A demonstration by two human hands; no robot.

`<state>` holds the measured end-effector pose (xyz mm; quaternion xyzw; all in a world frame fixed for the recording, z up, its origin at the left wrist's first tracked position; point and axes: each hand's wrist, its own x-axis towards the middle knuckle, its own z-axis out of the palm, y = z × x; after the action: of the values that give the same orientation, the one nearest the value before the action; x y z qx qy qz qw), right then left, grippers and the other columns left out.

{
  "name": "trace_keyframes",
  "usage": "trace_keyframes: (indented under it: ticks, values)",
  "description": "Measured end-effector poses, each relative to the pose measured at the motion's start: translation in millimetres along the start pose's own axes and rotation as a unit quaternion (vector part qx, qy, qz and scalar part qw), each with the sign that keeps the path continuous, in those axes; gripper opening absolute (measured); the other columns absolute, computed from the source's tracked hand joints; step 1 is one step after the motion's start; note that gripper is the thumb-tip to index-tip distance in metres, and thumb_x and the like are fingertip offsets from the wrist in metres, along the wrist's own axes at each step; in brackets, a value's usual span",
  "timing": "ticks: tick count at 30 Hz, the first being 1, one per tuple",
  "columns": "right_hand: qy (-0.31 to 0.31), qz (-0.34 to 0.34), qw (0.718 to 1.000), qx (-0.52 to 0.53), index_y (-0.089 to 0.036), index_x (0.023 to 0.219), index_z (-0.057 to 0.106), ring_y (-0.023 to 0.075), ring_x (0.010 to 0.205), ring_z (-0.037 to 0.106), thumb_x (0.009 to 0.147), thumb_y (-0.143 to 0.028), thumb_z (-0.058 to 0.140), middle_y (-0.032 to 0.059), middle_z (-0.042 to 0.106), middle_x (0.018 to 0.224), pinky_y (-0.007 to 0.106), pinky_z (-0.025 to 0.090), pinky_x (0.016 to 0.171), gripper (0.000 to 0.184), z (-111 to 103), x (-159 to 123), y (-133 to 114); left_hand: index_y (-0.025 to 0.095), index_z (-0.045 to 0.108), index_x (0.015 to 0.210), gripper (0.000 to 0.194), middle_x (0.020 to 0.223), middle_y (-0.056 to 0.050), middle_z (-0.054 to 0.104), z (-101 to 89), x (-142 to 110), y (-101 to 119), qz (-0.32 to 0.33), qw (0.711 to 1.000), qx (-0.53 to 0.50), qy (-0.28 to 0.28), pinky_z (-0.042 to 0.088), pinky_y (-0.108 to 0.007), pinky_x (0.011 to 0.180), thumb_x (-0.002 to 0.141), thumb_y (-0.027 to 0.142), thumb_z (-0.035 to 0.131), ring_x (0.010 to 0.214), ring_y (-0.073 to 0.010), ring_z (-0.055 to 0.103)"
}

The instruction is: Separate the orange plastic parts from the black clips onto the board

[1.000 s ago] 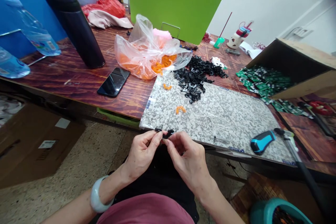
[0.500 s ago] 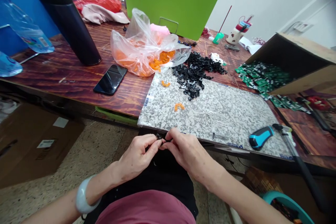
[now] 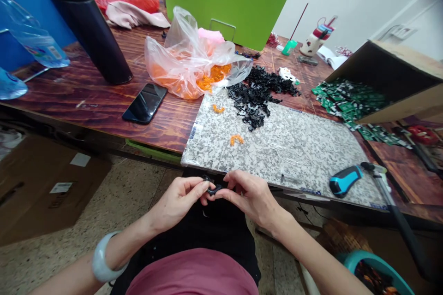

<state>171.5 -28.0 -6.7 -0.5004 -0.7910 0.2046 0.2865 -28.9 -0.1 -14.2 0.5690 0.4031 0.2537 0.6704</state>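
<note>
At the far left, a clear bottle (image 3: 46, 48) with a blue-and-white label is seen; its print is too small to be read. On the floor below, two white stickers are borne by a brown carton (image 3: 38, 193), their text also illegible. A tall dark flask (image 3: 100, 41) is stood on the wood-grained worktop (image 3: 86, 101), and a black phone (image 3: 145, 103) is laid to its right.

By the left hand (image 3: 185, 196), a small black part (image 3: 213, 189) is pinched between thumb and fingers, just off the near edge of the speckled slab (image 3: 294, 147). The part is glossy and slim, with a curved, hook-like right end; its left portion is partly covered by the fingers. Beyond it, orange pieces are contained in a translucent bag (image 3: 190, 73), and two curved orange pieces (image 3: 236, 139) are laid separately on the slab. The right hand (image 3: 251, 198) is half curled, its thumb brought to the part's right end; whether a full grip is made cannot be told.

Farther back, many black parts (image 3: 256, 97) are heaped across the slab's far edge. Blue lettering is printed along the slab's edges, too small to be read. To the right, a blue-and-black handle (image 3: 345, 181) is rested near the slab's corner, and green-and-white pieces (image 3: 349, 101) are spilled from an open cardboard box (image 3: 408, 60).
</note>
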Motion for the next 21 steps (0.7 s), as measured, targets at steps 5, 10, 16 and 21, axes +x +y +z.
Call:
trace_keyframes:
  ticks: [5,10,16,21]
  values:
    - [0.050,0.040,0.997,0.045,-0.017,0.093,0.058,0.0109,0.061,0.055,0.081,-0.041,0.065,0.0018,0.061,0.075,0.020,0.044,0.052,0.028,0.5,-5.0,-3.8,0.013,0.070,0.083,0.027,0.063,-0.001,0.064,-0.2,3.9,-0.1,-0.010,0.999,-0.025,0.029,0.041,-0.023,0.062,0.085,0.034,0.054,0.062,-0.0137,0.056]
    - [0.068,0.027,0.996,0.044,-0.017,0.094,0.058,0.0125,0.067,0.056,0.082,-0.034,0.065,0.0029,0.061,0.078,0.021,0.047,0.057,0.022,1.6,-3.8,-7.0,0.013,0.071,0.088,0.028,0.062,0.000,0.063,1.3,4.4,-1.6,-0.002,0.999,-0.018,0.033,0.038,-0.022,0.059,0.086,0.035,0.053,0.060,-0.0124,0.053]
    - [0.069,0.022,0.997,0.035,-0.018,0.096,0.058,0.0138,0.075,0.058,0.080,-0.030,0.067,0.0035,0.060,0.084,0.023,0.051,0.067,0.022,7.5,-2.5,-9.5,0.015,0.070,0.081,0.027,0.064,0.001,0.065,4.4,3.5,-4.4,0.009,0.999,-0.019,0.050,0.040,-0.022,0.062,0.087,0.034,0.053,0.063,-0.0127,0.054]
    - [0.097,0.004,0.995,0.001,-0.020,0.105,0.057,0.0167,0.087,0.060,0.083,-0.028,0.065,0.0066,0.060,0.096,0.028,0.052,0.077,0.025,13.0,-1.6,-10.1,0.016,0.065,0.061,0.034,0.074,-0.002,0.070,8.6,3.0,-7.1,0.023,0.996,-0.039,0.079,0.042,-0.024,0.068,0.087,0.034,0.054,0.072,-0.0151,0.057]
